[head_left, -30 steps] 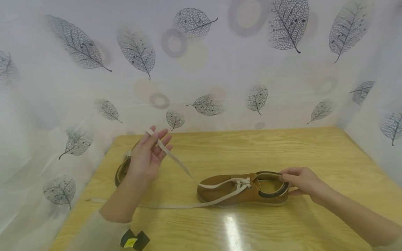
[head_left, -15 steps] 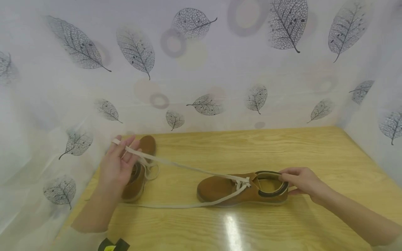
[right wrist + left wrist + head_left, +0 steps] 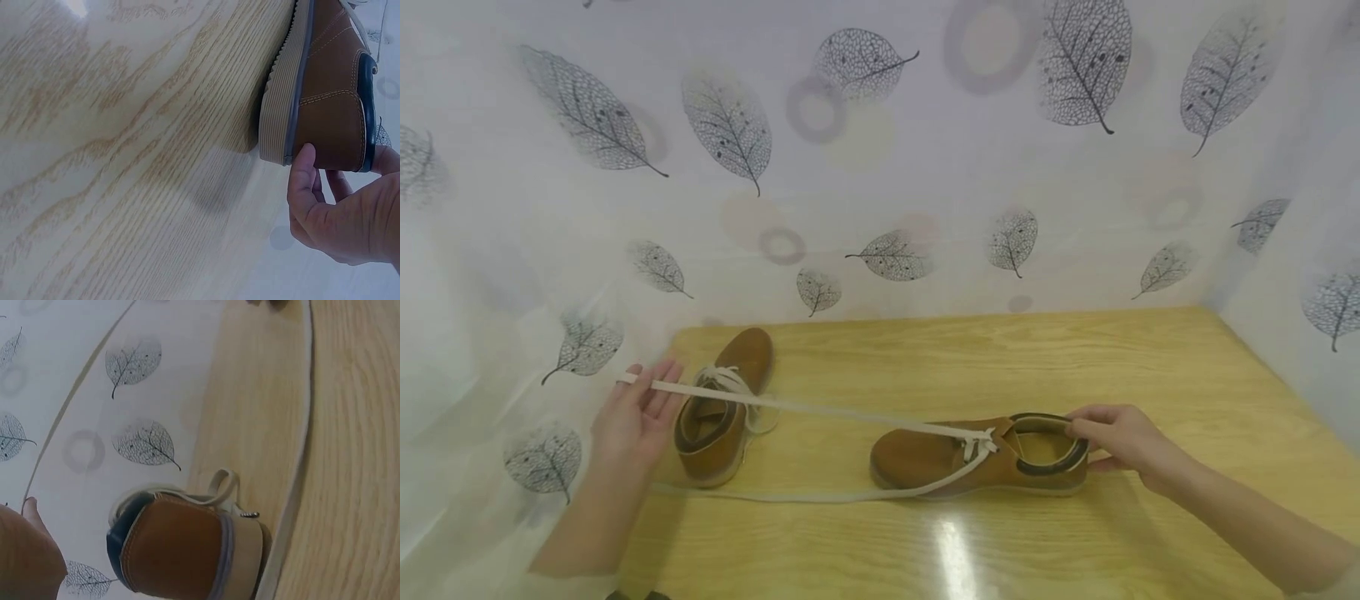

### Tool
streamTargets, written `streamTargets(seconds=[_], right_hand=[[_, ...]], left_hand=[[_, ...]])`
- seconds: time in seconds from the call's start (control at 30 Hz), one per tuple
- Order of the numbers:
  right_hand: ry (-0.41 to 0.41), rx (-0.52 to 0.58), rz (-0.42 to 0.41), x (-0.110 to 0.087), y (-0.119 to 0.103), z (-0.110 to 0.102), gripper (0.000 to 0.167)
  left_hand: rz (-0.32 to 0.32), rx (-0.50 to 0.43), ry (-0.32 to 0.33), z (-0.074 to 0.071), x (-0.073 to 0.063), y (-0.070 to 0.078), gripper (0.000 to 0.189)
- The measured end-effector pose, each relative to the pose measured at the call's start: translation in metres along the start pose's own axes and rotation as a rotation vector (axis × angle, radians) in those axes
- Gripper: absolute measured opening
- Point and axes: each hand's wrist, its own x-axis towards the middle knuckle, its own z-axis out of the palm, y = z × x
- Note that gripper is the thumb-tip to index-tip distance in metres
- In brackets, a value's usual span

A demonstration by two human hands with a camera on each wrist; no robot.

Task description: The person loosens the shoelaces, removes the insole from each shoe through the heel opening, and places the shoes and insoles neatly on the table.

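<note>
A brown leather shoe (image 3: 910,458) lies on the wooden table with its toe to the left. My right hand (image 3: 1123,437) grips its heel; in the right wrist view the thumb presses low on the heel and another finger reaches the dark collar. One end of its off-white shoelace (image 3: 827,409) is pinched between thumb and fingers of my left hand (image 3: 632,425). That lace runs nearly straight above the table, passing over a second brown shoe (image 3: 752,350). The other lace end (image 3: 805,499) lies loose along the table, partly hidden behind the left wrist.
The second shoe stands at the table's left side, toe to the back, with its own lace (image 3: 724,380) on top. Leaf-printed white sheeting (image 3: 955,167) rises behind and along both sides of the wooden table (image 3: 1037,358).
My left hand has moved left and a little down, pulling the slack lace out nearly straight. The second shoe has come into fuller view. My right hand and the held shoe have not visibly moved.
</note>
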Motion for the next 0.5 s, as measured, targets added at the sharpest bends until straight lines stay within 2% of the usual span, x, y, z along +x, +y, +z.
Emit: streamTargets(seconds=[0.27,0.5], right_hand=[[0.004,0.001,-0.003,0.000,0.001,0.001,0.041],[0.004,-0.002,-0.008,0.000,0.001,0.000,0.041]], left_hand=[[-0.033,-0.090,0.101,-0.039,0.003,0.021,0.064],[-0.046,-0.100,0.199,-0.070,0.006,0.040,0.059]])
